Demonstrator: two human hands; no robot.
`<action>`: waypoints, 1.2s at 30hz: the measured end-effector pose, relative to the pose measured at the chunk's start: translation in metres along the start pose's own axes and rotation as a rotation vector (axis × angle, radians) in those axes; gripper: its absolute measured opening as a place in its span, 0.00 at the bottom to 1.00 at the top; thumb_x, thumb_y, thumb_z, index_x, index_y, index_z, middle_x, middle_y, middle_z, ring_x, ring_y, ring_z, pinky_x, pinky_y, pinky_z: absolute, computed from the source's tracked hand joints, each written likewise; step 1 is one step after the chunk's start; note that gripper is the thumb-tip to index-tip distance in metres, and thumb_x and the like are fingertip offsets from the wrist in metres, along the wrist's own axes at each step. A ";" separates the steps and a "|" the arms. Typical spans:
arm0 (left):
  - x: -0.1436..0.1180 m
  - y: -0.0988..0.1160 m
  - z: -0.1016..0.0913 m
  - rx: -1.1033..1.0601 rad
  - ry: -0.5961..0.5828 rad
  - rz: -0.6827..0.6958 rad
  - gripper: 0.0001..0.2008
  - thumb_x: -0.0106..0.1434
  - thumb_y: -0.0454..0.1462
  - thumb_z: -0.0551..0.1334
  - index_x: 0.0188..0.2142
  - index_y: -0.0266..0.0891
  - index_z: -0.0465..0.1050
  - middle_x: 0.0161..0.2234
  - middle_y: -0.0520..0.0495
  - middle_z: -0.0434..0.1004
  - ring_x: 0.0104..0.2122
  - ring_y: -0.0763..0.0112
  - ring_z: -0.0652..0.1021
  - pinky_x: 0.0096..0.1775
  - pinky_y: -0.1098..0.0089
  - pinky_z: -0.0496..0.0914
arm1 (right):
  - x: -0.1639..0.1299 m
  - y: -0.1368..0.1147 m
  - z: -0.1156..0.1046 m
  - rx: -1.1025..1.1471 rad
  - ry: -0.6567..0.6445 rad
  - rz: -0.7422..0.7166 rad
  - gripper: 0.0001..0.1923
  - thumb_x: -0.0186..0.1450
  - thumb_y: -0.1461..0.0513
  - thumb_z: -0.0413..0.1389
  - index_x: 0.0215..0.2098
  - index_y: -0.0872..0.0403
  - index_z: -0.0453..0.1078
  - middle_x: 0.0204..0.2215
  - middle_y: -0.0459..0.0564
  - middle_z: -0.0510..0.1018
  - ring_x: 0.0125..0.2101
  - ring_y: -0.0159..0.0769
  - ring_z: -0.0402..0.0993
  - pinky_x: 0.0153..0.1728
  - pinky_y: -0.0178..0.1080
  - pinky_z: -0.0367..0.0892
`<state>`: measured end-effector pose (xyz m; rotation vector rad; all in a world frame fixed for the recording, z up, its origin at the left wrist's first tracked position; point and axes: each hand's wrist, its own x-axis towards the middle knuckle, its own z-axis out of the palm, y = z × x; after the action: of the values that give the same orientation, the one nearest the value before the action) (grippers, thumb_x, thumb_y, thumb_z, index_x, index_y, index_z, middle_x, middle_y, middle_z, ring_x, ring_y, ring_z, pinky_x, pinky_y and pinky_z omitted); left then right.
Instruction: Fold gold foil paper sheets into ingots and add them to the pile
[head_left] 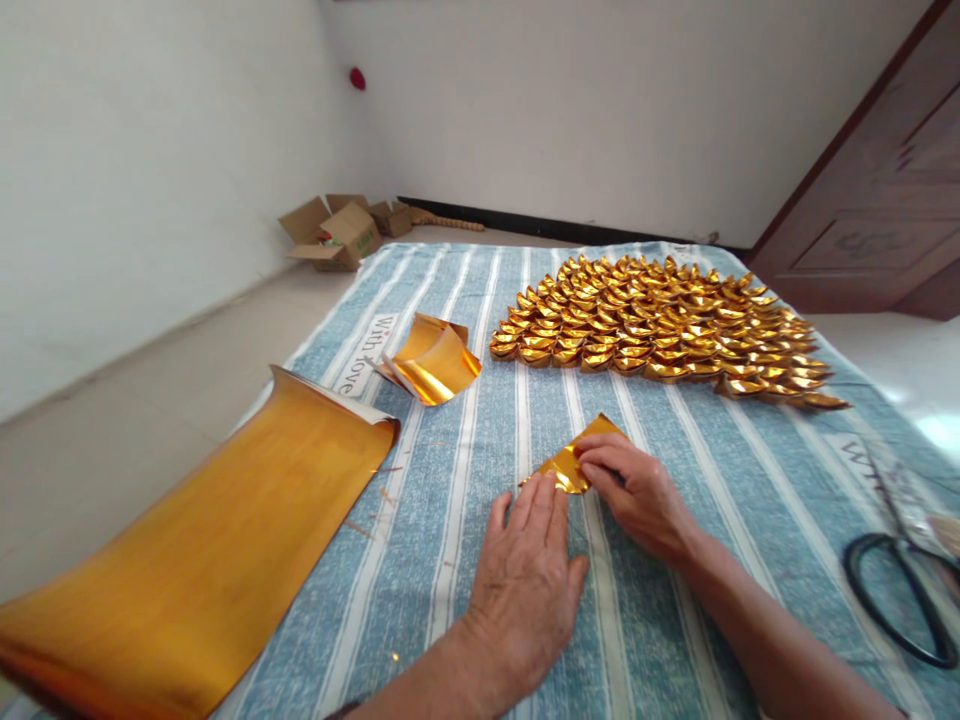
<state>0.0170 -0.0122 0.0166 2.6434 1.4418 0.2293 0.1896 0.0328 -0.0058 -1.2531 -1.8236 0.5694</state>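
Here, both bare hands work a small folded piece of shiny gold foil paper [571, 462] that lies on a blue-and-white striped cloth [465, 560] spread over the floor. The left hand [525, 585] rests palm down on the cloth with its fingers stretched flat and close together, the fingertips pressing the near left edge of the gold piece; nothing is gripped in it. The right hand [637, 495] comes in from the right, its fingers curled and laid over the right half of the piece, the fingertips pinching or pressing the fold against the cloth (whether the thumb is under the paper cannot be told). The gold piece sits a little right of the middle of the cloth, just ahead of both hands, its far corner sticking up in a point. Farther off, toward the wall, a wide bed of finished golden paper ingots [660, 330] is laid out in close rows on the cloth. To the left of that, a small stack of cut gold foil squares [433, 362] curls upward at its edges. At the near left, a long sheet of gold foil paper [202, 560] lies half on the cloth and half on the pale floor, its far end curled up. A pair of black-handled scissors [900, 570] lies at the right edge of the cloth. An open cardboard box [334, 235] stands by the white wall at the back.
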 end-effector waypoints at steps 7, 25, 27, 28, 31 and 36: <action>0.000 0.000 0.000 -0.012 0.014 -0.014 0.25 0.66 0.44 0.55 0.58 0.30 0.63 0.61 0.35 0.63 0.60 0.52 0.65 0.57 0.49 0.62 | 0.003 0.002 -0.006 0.076 -0.022 -0.029 0.09 0.63 0.67 0.53 0.39 0.53 0.73 0.39 0.53 0.78 0.42 0.38 0.75 0.42 0.44 0.72; -0.001 0.001 0.001 -0.018 -0.002 -0.013 0.26 0.67 0.44 0.54 0.59 0.30 0.62 0.62 0.35 0.62 0.61 0.53 0.63 0.58 0.49 0.60 | -0.005 -0.002 -0.004 -0.115 -0.158 -0.044 0.06 0.61 0.68 0.55 0.26 0.54 0.69 0.45 0.54 0.73 0.47 0.42 0.70 0.50 0.50 0.67; -0.001 0.002 0.001 -0.018 -0.006 -0.012 0.26 0.67 0.44 0.54 0.59 0.30 0.62 0.62 0.35 0.61 0.61 0.53 0.62 0.58 0.49 0.60 | -0.004 -0.004 -0.003 -0.129 -0.157 -0.039 0.07 0.61 0.69 0.54 0.26 0.55 0.68 0.46 0.55 0.73 0.47 0.42 0.69 0.49 0.49 0.67; -0.001 0.002 0.001 -0.018 -0.011 -0.012 0.26 0.67 0.44 0.54 0.59 0.30 0.61 0.62 0.35 0.61 0.61 0.53 0.62 0.58 0.49 0.59 | -0.004 -0.005 -0.002 -0.139 -0.157 -0.036 0.08 0.62 0.69 0.53 0.25 0.55 0.68 0.46 0.56 0.72 0.47 0.42 0.69 0.49 0.50 0.68; -0.002 0.001 0.002 -0.020 -0.037 -0.017 0.26 0.68 0.45 0.53 0.60 0.30 0.61 0.63 0.36 0.60 0.62 0.53 0.61 0.58 0.49 0.58 | -0.004 -0.007 0.000 -0.171 -0.160 -0.027 0.10 0.63 0.69 0.50 0.24 0.55 0.67 0.47 0.58 0.72 0.47 0.44 0.69 0.49 0.50 0.67; -0.001 0.000 0.002 -0.028 -0.053 -0.016 0.27 0.68 0.46 0.52 0.61 0.31 0.59 0.63 0.36 0.59 0.63 0.54 0.60 0.59 0.48 0.57 | -0.005 -0.007 0.003 -0.196 -0.170 0.005 0.11 0.63 0.69 0.49 0.24 0.55 0.66 0.48 0.59 0.71 0.48 0.44 0.68 0.49 0.51 0.67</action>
<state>0.0171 -0.0134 0.0151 2.5944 1.4331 0.1753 0.1839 0.0254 -0.0043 -1.3736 -2.0593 0.5231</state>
